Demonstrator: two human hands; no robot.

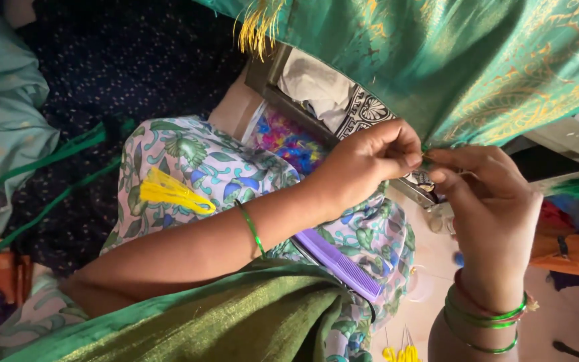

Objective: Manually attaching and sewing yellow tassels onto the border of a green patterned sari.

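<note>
grip: left hand (363, 164) and right hand (487, 201) both pinch shut on the edge of the green silk cloth with gold woven motifs (464, 67), fingertips nearly touching (thread too fine to see)
technique: judged best to keep the pinch tight with the edge taut
cloth: drapes from above, glossy, smooth
lap: yellow thread tassel (169, 192) and purple plastic comb (340, 265) on floral printed fabric (216, 164)
wrists: thin green bangles (484, 315)
</note>
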